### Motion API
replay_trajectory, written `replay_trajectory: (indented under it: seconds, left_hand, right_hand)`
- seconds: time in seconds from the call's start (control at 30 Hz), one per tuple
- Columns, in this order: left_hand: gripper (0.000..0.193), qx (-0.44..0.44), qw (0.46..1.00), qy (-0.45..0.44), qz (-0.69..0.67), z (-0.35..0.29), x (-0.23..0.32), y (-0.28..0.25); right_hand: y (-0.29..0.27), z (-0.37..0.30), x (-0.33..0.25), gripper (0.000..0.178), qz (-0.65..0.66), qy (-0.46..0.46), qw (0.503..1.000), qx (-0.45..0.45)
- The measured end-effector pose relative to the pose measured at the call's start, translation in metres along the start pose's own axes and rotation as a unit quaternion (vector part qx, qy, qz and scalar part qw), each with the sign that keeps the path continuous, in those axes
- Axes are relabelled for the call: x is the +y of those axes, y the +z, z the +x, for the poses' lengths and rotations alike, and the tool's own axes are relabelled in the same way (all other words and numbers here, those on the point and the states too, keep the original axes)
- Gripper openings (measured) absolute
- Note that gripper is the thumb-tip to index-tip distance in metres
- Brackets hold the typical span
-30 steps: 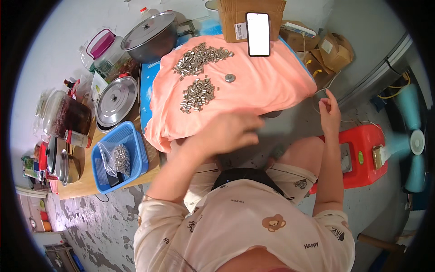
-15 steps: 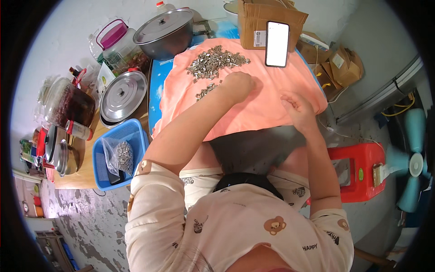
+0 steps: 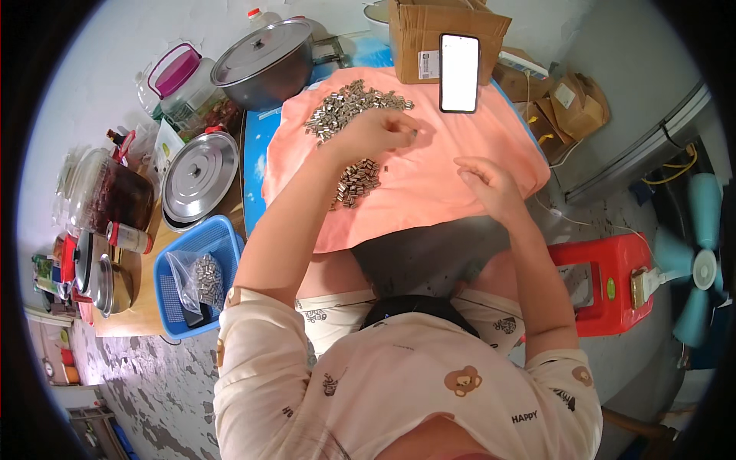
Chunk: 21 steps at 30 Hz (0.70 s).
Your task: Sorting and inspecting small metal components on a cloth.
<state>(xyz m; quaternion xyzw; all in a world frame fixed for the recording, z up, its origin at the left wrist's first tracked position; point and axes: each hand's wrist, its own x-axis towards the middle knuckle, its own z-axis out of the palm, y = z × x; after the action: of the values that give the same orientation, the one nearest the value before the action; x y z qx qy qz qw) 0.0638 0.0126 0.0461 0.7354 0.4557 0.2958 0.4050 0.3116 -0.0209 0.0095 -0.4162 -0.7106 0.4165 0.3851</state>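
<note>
Many metal cylinders (image 3: 349,111), rumpled cloth (image 3: 425,195), left hand (image 3: 382,132)

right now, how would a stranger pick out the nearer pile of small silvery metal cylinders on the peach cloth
Find the peach cloth draped over the blue-topped table. On its left part, silvery metal cylinders form two piles. The nearer pile sits just right of the bare left forearm and shows smaller than the farther pile.

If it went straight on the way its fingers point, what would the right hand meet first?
Most likely the left hand, toward which the right hand points across the peach cloth, though their relative heights are unclear.
</note>
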Motion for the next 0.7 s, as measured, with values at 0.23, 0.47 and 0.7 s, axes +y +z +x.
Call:
replay_trajectory:
  seconds: [0.23, 0.47, 0.7]
  left_hand:
    - [0.024, 0.170, 0.921, -0.070, -0.343, -0.058, 0.005, -0.035]
    - [0.025, 0.248, 0.953, -0.005, -0.177, -0.071, -0.034, -0.038]
    - [0.024, 0.183, 0.966, -0.024, -0.183, -0.052, -0.042, -0.026]
  right_hand:
    - [0.048, 0.035, -0.022, 0.025, -0.149, -0.093, 0.982, -0.061]
    - [0.108, 0.085, -0.031, 0.017, -0.252, -0.259, 0.932, -0.041]
    - [0.122, 0.098, -0.026, 0.013, -0.340, -0.319, 0.883, -0.050]
